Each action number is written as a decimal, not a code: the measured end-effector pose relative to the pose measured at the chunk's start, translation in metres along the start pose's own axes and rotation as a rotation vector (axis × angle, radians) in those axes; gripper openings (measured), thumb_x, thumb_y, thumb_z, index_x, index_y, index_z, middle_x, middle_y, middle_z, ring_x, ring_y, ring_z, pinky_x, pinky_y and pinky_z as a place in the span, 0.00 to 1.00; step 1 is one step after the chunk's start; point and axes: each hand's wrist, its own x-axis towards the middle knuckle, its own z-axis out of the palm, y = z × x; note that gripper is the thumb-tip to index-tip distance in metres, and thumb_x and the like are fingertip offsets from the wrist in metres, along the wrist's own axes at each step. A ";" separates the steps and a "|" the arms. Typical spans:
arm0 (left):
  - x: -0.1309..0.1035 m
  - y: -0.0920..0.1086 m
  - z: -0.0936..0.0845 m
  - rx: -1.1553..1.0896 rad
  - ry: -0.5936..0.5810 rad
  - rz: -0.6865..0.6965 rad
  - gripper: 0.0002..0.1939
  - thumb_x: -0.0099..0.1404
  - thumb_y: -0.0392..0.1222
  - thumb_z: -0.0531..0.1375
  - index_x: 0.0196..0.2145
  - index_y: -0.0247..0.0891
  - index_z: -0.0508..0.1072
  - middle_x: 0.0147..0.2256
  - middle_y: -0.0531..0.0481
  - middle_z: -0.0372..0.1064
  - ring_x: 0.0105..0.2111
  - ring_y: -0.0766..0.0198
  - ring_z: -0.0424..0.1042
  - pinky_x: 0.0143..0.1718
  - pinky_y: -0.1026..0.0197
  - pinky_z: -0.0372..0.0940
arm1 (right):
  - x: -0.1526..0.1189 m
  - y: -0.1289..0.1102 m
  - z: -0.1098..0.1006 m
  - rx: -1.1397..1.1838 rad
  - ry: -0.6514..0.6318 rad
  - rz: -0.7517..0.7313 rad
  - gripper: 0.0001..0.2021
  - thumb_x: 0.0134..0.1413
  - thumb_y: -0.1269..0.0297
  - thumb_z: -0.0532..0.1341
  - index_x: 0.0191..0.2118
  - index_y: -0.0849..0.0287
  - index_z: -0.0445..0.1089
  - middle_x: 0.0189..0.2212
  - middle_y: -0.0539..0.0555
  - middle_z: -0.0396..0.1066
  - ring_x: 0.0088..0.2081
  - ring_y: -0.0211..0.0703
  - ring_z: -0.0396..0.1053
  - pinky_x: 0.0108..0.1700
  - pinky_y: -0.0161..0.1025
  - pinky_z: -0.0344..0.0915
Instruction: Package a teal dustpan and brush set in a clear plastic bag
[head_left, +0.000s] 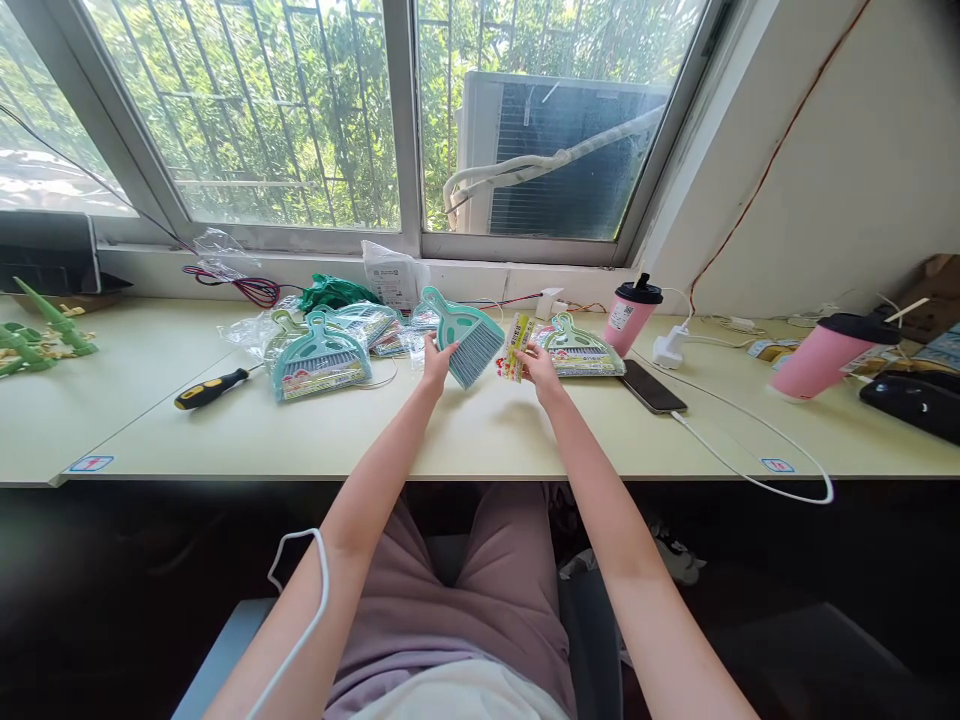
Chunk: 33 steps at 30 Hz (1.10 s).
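Note:
My left hand (pixel 439 362) grips a mint-green dustpan and brush set (pixel 469 340), tilted above the table with its grey bristles facing me. In my right hand (pixel 538 366) is a printed yellow, white and red label card (pixel 514 348), held upright just right of the set and apart from it. Behind my right hand lies a wrapped dustpan and brush set (pixel 581 350) with a printed label. Left of my left hand lie more wrapped sets, the nearest a mint-green wrapped set (pixel 319 365) with its label across the front.
A yellow-black screwdriver (pixel 211 389) lies to the left. On the right are a phone (pixel 651 386) on a white cable, a pink cup (pixel 632 315), a tipped pink cup (pixel 829 357) and a black case (pixel 911 403). Plastic wrapping and a green bag (pixel 337 293) lie by the window.

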 end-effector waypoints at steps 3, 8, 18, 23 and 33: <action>-0.001 -0.002 0.001 -0.001 -0.011 0.006 0.20 0.57 0.35 0.65 0.44 0.42 0.61 0.42 0.47 0.69 0.45 0.57 0.72 0.47 0.56 0.66 | -0.002 -0.003 -0.001 -0.032 0.000 -0.003 0.10 0.50 0.58 0.65 0.37 0.55 0.67 0.40 0.52 0.77 0.36 0.40 0.74 0.36 0.36 0.70; 0.001 -0.004 0.001 0.003 -0.034 0.004 0.21 0.57 0.35 0.65 0.45 0.42 0.62 0.41 0.47 0.70 0.43 0.57 0.72 0.47 0.54 0.67 | -0.001 -0.006 -0.002 -0.148 0.128 -0.066 0.11 0.54 0.53 0.60 0.38 0.53 0.71 0.42 0.49 0.76 0.42 0.41 0.72 0.37 0.34 0.67; -0.003 -0.001 0.003 -0.002 -0.041 0.011 0.22 0.56 0.35 0.66 0.45 0.41 0.62 0.40 0.48 0.71 0.43 0.57 0.73 0.47 0.54 0.67 | -0.005 -0.008 -0.002 -0.030 0.001 -0.051 0.13 0.44 0.53 0.69 0.30 0.57 0.71 0.30 0.49 0.73 0.20 0.29 0.62 0.22 0.32 0.52; -0.006 -0.001 0.004 -0.023 -0.083 0.008 0.25 0.55 0.37 0.67 0.46 0.43 0.61 0.39 0.49 0.70 0.40 0.57 0.74 0.44 0.55 0.68 | -0.007 -0.005 0.000 -0.058 -0.107 -0.009 0.12 0.47 0.54 0.69 0.31 0.58 0.74 0.32 0.53 0.77 0.19 0.29 0.62 0.21 0.33 0.50; -0.018 0.005 0.008 -0.104 -0.161 -0.080 0.28 0.52 0.41 0.70 0.45 0.42 0.60 0.40 0.48 0.71 0.38 0.58 0.74 0.42 0.55 0.70 | -0.013 -0.006 0.006 -0.331 -0.175 0.029 0.12 0.51 0.56 0.68 0.30 0.61 0.75 0.25 0.52 0.77 0.15 0.28 0.59 0.20 0.33 0.51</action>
